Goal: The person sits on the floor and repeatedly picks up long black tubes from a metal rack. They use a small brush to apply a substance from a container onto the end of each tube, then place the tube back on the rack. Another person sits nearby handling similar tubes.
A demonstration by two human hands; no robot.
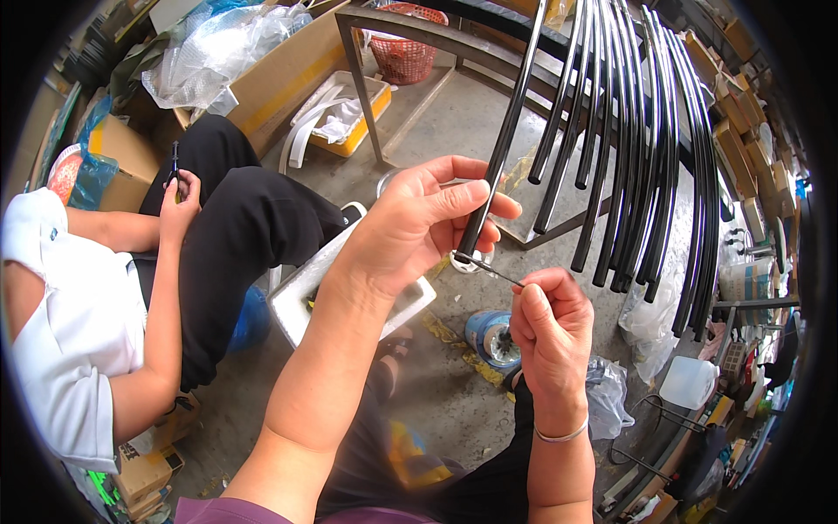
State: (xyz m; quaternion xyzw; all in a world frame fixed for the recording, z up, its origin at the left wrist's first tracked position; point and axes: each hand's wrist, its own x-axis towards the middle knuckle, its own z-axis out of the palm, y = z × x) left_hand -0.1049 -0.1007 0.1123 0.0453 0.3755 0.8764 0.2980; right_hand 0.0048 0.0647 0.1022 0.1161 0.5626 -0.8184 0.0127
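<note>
My left hand point(403, 223) is closed round a glossy black tube point(511, 131), close to its lower end. The thumb lies along the tube's near side and the fingers wrap behind it. My right hand point(554, 327) pinches a thin, dark, needle-like rod point(497, 272), whose far tip meets the tube's open end. Whether that tip is inside the tube or only against its rim is too small to tell. Beside the held tube, several more black tubes point(635, 175) hang over a metal frame with their ends toward me.
A seated co-worker point(83, 323) at left holds a small dark tool point(175, 162). Below my hands are a white foam box point(297, 306) and a blue can point(491, 336). The metal frame point(410, 28) stands ahead, with a red basket point(406, 52) behind it. Boxes crowd the right.
</note>
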